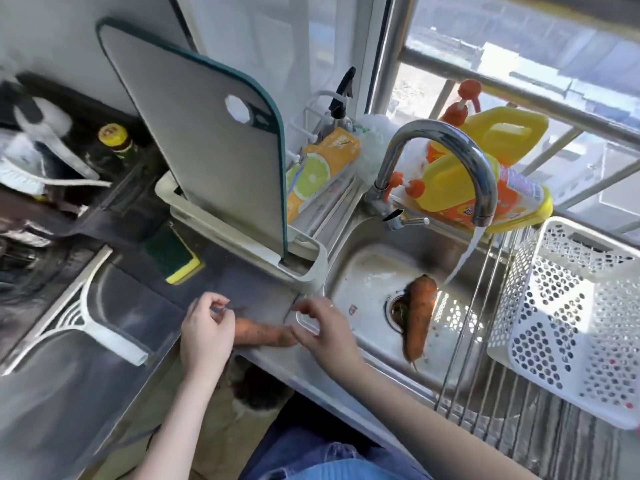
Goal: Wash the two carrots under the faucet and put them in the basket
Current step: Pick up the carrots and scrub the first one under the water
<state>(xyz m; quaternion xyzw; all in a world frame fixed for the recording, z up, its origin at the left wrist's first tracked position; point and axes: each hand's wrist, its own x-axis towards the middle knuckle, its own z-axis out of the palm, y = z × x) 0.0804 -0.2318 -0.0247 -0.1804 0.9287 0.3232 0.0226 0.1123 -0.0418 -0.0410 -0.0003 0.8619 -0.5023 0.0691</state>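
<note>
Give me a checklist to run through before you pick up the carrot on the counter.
1. Faucet running: ok, water flows.
2. Carrot on the counter within reach: ok, between both hands.
3. Left hand free: ok, holds nothing.
4. Right hand free: ok, fingers loose beside the carrot.
5. Carrot in the sink already rinsed: not ok, dirt shows.
6. Basket ready: ok, on the rack beside the sink.

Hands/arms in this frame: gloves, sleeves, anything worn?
No gloves. The left hand and right hand are bare, and both forearms are bare as far as the frame shows, so no sleeves are visible. No watch or bracelet shows. Blue denim appears below.
</note>
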